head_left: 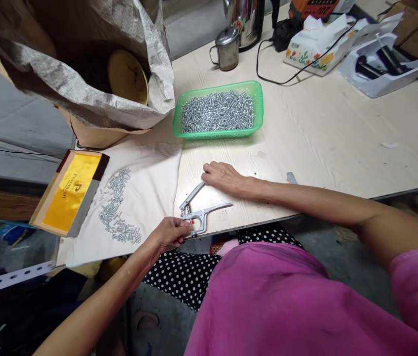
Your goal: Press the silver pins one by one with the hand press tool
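Note:
On the table's front edge lie grey snap-fastener pliers point(198, 214) with a coil spring between their spread handles. My right hand point(224, 178) is closed around the end of the upper handle. At the jaws, my left hand point(172, 230) is pinched closed, and a small red bit shows beside its fingertips. What those fingers hold is hidden. Left of the pliers, many thin silver metal pieces point(114, 210) lie scattered on a white cloth point(157, 183). Beyond my hands a green plastic basket point(214, 134) is filled with small ribbed silver metal pieces point(218, 111).
A yellow-lined box point(69, 190) sits left of the cloth. Behind it stands a large woven sack point(119, 111) with a yellow round container point(127, 76) inside. A lidded metal mug point(228, 49), a tissue pack point(314, 47), a black cable and a white tray point(379, 81) occupy the back.

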Tool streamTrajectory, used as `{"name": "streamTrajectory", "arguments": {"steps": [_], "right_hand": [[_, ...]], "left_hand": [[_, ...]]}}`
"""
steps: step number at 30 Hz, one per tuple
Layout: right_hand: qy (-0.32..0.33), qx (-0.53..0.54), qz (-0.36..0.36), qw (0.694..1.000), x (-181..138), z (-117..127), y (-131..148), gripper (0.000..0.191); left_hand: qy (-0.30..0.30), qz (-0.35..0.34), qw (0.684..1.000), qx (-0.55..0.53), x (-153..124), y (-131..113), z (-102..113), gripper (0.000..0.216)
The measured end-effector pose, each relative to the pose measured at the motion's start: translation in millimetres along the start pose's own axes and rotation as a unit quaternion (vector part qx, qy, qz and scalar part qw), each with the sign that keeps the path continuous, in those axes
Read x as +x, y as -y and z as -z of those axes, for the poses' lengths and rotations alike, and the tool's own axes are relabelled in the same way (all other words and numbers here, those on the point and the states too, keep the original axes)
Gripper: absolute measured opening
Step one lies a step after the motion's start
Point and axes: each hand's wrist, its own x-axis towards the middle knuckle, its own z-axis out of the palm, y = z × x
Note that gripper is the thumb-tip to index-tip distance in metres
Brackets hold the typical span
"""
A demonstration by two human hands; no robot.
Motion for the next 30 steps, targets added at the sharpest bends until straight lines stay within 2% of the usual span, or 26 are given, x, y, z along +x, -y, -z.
{"name": "streamTrajectory", "arguments": {"steps": [4,11,18,20,25,27,30], "right_hand": [[0.006,-0.033,0.052,0.998,9.9,-4.4,-10.2,0.019],[-0.011,-0.038,0.084,0.996,7.6,-7.9,-15.5,0.019],[0.046,0.004,0.065,0.997,5.4,14.6,-9.9,0.016],[0.056,0.013,0.077,0.995,-1.6,23.3,-5.6,0.030],[0.084,-0.038,0.078,0.993,-22.7,33.6,6.3,0.085],[0.083,-0.045,0.080,0.992,-28.0,34.8,9.5,0.090],[0.083,-0.053,0.080,0.992,-31.9,36.0,12.7,0.080]], "left_hand": [[-0.007,0.010,1.000,-0.015,-2.5,3.9,-4.9,0.043],[0.014,0.027,0.999,-0.021,-1.5,3.6,-4.8,0.048],[0.007,0.035,0.999,-0.023,-4.0,0.0,-7.1,0.047],[0.002,0.038,0.999,-0.021,-5.6,-0.8,-8.1,0.047],[-0.004,0.039,0.999,-0.026,-7.9,-1.9,-10.0,0.050],[-0.003,0.035,0.999,-0.028,-7.6,-2.5,-10.5,0.050],[-0.003,0.036,0.999,-0.023,-6.9,-4.1,-10.9,0.046]]}}
